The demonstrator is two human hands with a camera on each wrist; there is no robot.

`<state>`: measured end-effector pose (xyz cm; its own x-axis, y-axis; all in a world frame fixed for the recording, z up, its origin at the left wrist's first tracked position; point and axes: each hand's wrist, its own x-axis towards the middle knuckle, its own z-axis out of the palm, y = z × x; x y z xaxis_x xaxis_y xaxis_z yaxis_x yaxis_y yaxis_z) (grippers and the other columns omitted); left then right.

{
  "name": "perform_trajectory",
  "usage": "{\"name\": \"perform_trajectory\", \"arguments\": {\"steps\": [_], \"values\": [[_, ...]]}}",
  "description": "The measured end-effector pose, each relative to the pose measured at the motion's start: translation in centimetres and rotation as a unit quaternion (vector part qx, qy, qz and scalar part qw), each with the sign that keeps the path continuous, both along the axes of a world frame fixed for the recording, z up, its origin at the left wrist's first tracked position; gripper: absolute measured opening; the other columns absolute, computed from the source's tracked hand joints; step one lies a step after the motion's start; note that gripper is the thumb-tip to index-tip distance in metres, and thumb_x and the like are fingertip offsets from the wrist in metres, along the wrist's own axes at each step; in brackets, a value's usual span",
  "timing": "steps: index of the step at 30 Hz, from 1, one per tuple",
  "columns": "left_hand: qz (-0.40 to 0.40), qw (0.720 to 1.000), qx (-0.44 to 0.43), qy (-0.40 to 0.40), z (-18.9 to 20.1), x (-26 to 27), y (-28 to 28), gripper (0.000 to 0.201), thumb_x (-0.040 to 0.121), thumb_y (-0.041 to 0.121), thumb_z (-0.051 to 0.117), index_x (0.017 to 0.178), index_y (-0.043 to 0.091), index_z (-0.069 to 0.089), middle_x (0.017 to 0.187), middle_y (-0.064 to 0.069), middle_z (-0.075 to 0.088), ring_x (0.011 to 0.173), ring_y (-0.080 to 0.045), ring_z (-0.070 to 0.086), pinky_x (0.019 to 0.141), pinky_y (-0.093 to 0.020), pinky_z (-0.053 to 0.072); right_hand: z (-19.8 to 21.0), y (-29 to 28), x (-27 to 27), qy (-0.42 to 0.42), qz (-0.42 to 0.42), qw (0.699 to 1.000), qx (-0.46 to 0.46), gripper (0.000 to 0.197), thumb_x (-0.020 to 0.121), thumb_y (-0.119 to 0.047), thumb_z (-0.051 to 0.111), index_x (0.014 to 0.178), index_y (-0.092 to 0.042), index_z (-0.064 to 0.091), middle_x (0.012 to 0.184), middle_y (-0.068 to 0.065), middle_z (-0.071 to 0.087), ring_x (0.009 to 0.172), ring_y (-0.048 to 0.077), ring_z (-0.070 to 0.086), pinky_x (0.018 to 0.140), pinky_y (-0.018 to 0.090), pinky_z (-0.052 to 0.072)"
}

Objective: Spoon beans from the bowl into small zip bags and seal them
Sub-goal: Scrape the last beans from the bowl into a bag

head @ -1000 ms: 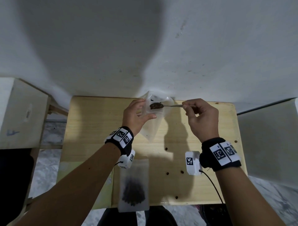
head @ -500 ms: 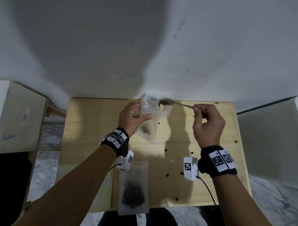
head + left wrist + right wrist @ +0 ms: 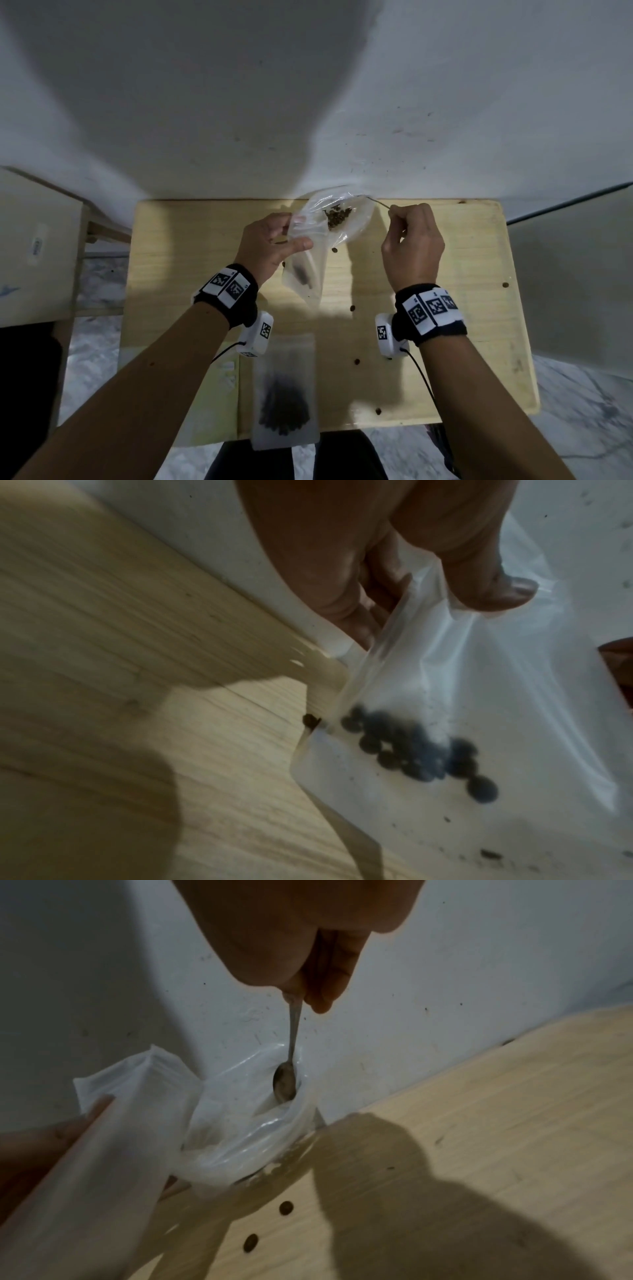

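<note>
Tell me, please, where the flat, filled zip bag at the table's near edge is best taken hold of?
Probably the clear top strip of the filled zip bag, pinched from the far side: it lies flat, its dark beans pooled low, while its near end overhangs the wooden table.

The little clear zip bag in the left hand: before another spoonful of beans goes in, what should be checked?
1. Left hand grips the small clear plastic zip bag: ok.
2. Bag mouth open: cannot tell.
3. Right hand pinches the thin metal spoon: ok.
4. Spoon bowl inside the clear plastic-lined bowl of dark beans: ok.
5. Pale wooden table free of spilled beans: not ok, several lie loose.
</note>
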<state>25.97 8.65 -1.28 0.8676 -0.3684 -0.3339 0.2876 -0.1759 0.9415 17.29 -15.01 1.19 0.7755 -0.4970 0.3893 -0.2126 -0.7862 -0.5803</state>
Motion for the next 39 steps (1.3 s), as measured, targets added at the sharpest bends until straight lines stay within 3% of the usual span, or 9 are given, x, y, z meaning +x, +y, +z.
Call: {"name": "perform_trajectory", "arguments": {"steps": [5,11,16,22,30,34,39], "values": [[-0.007,1.000,0.002,-0.008,-0.1,0.0,-0.5,0.047,0.076,0.015,0.092,0.120,0.018,0.075,0.119,-0.002,0.078,0.113,-0.019,0.074,0.102,-0.046,0.058,-0.1,-0.3,0.1,0.033,0.020,0.999,0.008,0.010,0.094,0.003,0.061,0.091,-0.004,0.068,0.087,0.006,0.063,0.069,0.012,0.050,0.064,0.017,0.035],[-0.011,1.000,0.007,-0.002,-0.7,-0.2,-0.5,0.049,0.075,0.015,0.092,0.121,0.015,0.075,0.127,-0.002,0.074,0.113,-0.018,0.074,0.101,-0.046,0.059,-0.8,-0.8,-0.6,0.060,0.034,0.997,0.030,0.012,0.093,0.005,0.061,0.090,-0.005,0.068,0.087,0.006,0.066,0.068,0.017,0.057,0.060,0.028,0.046],[-0.006,1.000,0.003,0.001,-0.9,-0.3,-0.6,0.049,0.076,0.015,0.092,0.121,0.014,0.074,0.129,-0.004,0.073,0.112,-0.020,0.075,0.100,-0.048,0.059,-0.6,-1.3,-0.6,0.040,0.028,0.997,0.053,0.009,0.093,0.002,0.066,0.091,-0.006,0.070,0.087,0.004,0.068,0.070,0.015,0.060,0.065,0.022,0.048],[-0.010,1.000,0.002,0.001,-0.7,-0.3,-0.6,0.047,0.078,0.016,0.090,0.122,0.017,0.074,0.124,-0.005,0.076,0.112,-0.019,0.075,0.099,-0.046,0.060,-1.5,-0.4,-0.4,0.066,0.035,0.993,0.096,0.008,0.094,-0.002,0.067,0.093,-0.008,0.072,0.090,0.003,0.072,0.077,0.019,0.068,0.069,0.037,0.059],[-0.004,1.000,-0.001,0.004,-0.3,-0.3,-0.5,0.049,0.081,0.008,0.087,0.127,0.009,0.071,0.117,-0.004,0.079,0.108,-0.018,0.076,0.097,-0.036,0.060,-0.6,-1.0,-1.3,0.033,0.024,0.995,0.092,0.007,0.096,-0.004,0.065,0.094,-0.007,0.071,0.091,0.002,0.072,0.076,0.015,0.066,0.067,0.033,0.056],[-0.003,1.000,-0.005,0.005,-0.4,-0.4,-0.5,0.048,0.081,0.009,0.088,0.126,0.010,0.072,0.118,-0.004,0.078,0.109,-0.018,0.076,0.098,-0.037,0.060,-0.8,-0.5,-0.8,0.036,0.020,0.997,0.058,0.006,0.096,-0.002,0.065,0.094,-0.006,0.069,0.088,0.006,0.069,0.071,0.022,0.064,0.063,0.037,0.055],[-0.002,1.000,-0.008,0.014,-0.5,-0.3,-0.3,0.046,0.081,0.007,0.087,0.124,0.010,0.072,0.116,-0.003,0.079,0.108,-0.020,0.076,0.099,-0.041,0.059,-1.5,0.0,-0.3,0.052,0.012,0.996,0.073,0.007,0.096,-0.002,0.065,0.094,-0.007,0.070,0.089,0.006,0.071,0.072,0.020,0.065,0.064,0.035,0.056]]}}
